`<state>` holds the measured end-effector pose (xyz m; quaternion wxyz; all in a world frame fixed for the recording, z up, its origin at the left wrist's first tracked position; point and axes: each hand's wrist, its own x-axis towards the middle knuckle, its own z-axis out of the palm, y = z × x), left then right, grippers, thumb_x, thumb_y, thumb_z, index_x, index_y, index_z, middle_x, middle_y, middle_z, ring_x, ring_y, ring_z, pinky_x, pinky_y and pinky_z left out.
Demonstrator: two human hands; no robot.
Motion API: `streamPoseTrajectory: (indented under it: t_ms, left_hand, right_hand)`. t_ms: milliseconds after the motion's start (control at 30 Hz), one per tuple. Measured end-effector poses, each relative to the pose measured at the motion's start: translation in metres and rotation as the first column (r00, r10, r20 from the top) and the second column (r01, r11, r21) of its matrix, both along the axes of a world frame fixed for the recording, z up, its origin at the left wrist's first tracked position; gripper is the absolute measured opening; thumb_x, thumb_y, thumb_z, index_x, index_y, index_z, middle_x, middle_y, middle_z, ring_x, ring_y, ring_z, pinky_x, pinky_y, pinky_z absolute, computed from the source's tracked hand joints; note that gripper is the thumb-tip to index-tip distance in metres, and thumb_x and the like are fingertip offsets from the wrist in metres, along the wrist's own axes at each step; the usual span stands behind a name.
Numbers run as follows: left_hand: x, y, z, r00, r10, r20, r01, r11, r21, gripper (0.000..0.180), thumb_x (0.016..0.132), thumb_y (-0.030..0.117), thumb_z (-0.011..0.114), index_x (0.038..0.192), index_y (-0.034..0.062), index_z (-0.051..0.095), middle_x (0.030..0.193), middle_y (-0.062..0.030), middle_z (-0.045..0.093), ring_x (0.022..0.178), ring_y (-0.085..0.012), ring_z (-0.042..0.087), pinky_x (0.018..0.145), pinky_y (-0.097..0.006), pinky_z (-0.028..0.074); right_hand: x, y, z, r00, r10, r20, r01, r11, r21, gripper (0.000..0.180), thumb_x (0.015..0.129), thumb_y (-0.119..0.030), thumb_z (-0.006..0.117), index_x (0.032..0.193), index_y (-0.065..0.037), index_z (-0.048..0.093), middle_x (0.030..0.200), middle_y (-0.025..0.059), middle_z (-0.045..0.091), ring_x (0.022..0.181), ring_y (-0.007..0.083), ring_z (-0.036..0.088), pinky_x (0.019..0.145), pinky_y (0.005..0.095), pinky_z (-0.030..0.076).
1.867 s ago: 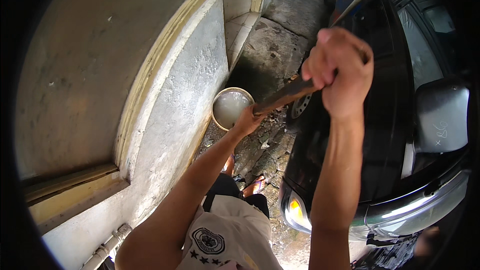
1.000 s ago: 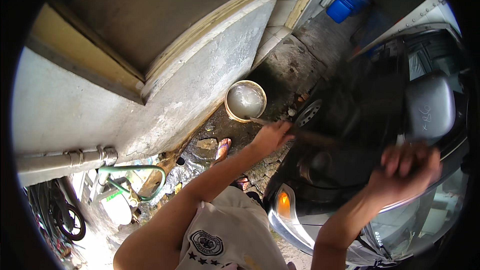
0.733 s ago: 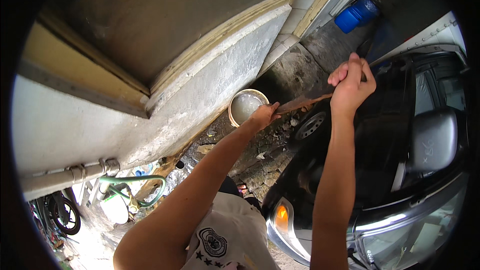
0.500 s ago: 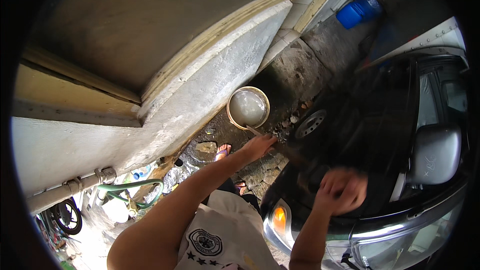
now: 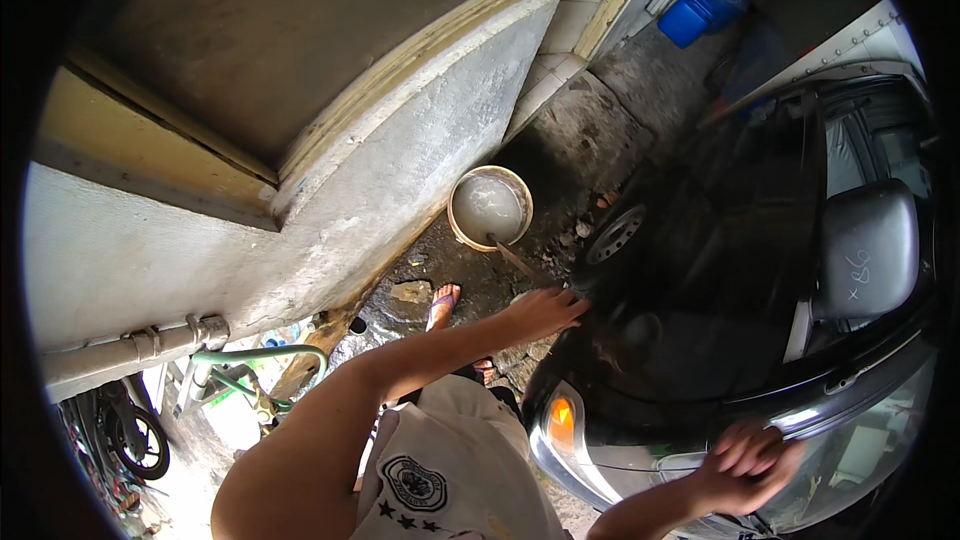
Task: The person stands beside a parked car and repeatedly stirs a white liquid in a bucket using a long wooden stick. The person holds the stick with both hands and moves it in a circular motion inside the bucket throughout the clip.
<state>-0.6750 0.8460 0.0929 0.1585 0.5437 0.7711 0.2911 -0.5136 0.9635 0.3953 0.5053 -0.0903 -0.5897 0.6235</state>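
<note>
A thin wooden stick (image 5: 518,262) slants from the rim of a round bucket (image 5: 455,220) of cloudy water toward my left hand (image 5: 548,312). My left fingers curl over at its near end, beside the black car's front wheel (image 5: 614,235). Beyond them the stick's run is lost against the dark bodywork. Lower right, my right hand (image 5: 752,465) is closed like a fist in front of the car's bonnet and windscreen; what it holds, if anything, is hidden. The black car (image 5: 720,340) fills the right side.
A whitewashed wall (image 5: 400,190) runs along the left. Stones (image 5: 412,292) lie on wet ground near my sandalled foot (image 5: 443,305). A green hose (image 5: 260,352), pipe (image 5: 130,350) and motorbike wheel (image 5: 140,440) are lower left. A blue container (image 5: 703,10) stands far off; the car's mirror (image 5: 868,250) juts out.
My right hand has moved down and to the right, away from the left. My left hand has shifted slightly right and down, and more of the stick shows by the bucket.
</note>
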Motion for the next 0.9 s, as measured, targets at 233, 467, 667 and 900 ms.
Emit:
streamPoseTrajectory:
  t_ms: [233,467,667,900]
  left_hand:
    - [-0.132,0.006,-0.046,0.911,0.318,0.263,-0.323,0.946,-0.025,0.037,0.091,0.027,0.063,0.120,0.0062,0.055,0.087,-0.0210,0.062,0.082,-0.0418,0.063,0.071,-0.051,0.052]
    - [-0.064,-0.030,-0.108,0.975,0.197,0.106,-0.197,0.980,-0.010,0.044,0.087,0.018,0.062,0.127,0.0064,0.049,0.111,-0.0200,0.055,0.098,-0.0408,0.060,0.081,-0.048,0.052]
    - [0.024,-0.052,-0.121,0.999,0.021,0.031,-0.016,0.987,-0.157,0.044,0.086,0.010,0.057,0.129,0.0076,0.046,0.114,-0.0168,0.052,0.111,-0.0353,0.057,0.091,-0.040,0.052]
    - [0.016,-0.009,-0.033,0.992,-0.081,-0.093,0.083,0.996,0.017,0.033,0.090,0.022,0.058,0.118,0.0080,0.051,0.097,-0.0127,0.056,0.094,-0.0321,0.063,0.077,-0.042,0.055]
  right_hand:
    - [-0.252,-0.008,-0.022,0.924,0.147,0.354,-0.144,0.989,-0.034,0.032,0.095,-0.011,0.050,0.064,-0.004,0.045,0.049,0.0015,0.040,0.040,0.0090,0.036,0.040,0.0260,0.034]
    - [-0.127,-0.039,-0.094,0.979,0.193,0.060,-0.198,0.976,0.085,0.034,0.096,-0.016,0.058,0.067,-0.005,0.044,0.049,0.0047,0.046,0.039,0.0113,0.044,0.038,0.0292,0.043]
    - [0.055,-0.101,-0.152,0.971,0.054,0.232,-0.079,0.992,0.101,0.032,0.097,-0.024,0.053,0.072,-0.004,0.047,0.053,0.0105,0.052,0.042,0.0163,0.050,0.046,0.0355,0.052]
    - [0.060,-0.018,-0.056,0.979,-0.136,0.152,0.095,0.964,0.249,0.038,0.102,-0.030,0.040,0.068,-0.012,0.038,0.051,0.0013,0.035,0.040,0.0100,0.033,0.039,0.0250,0.033]
